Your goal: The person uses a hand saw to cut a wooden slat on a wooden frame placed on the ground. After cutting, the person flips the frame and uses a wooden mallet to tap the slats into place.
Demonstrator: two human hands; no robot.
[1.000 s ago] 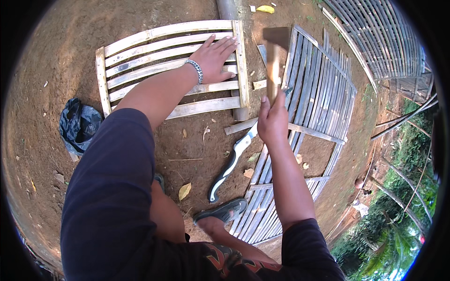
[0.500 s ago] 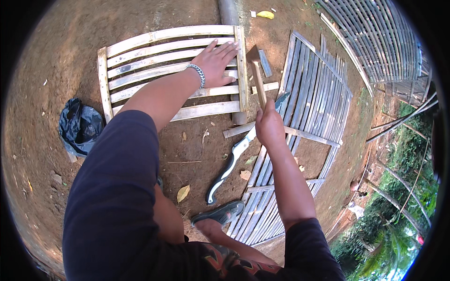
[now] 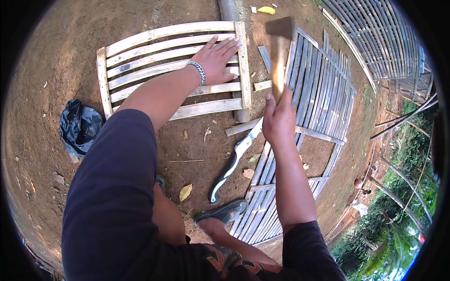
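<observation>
My left hand, wearing a chain bracelet, lies flat with fingers spread on a panel of pale bamboo slats. The fingertips rest near the crosspiece at its right end. Wrapped round the wooden handle of a hatchet, my right hand is raised to the right of the panel, with the dark metal head upward and apart from it. A folding saw with a black and white handle lies on the ground below my right hand, its blade partly hidden.
A long panel of grey bamboo slats lies to the right, and a larger one stands beyond. Under the pale panel runs a thick pole. A black plastic bag sits at the left. My sandalled foot is near the saw.
My right hand has lifted the hatchet up and to the right, away from the panel's crosspiece. My left hand stays flat on the slats.
</observation>
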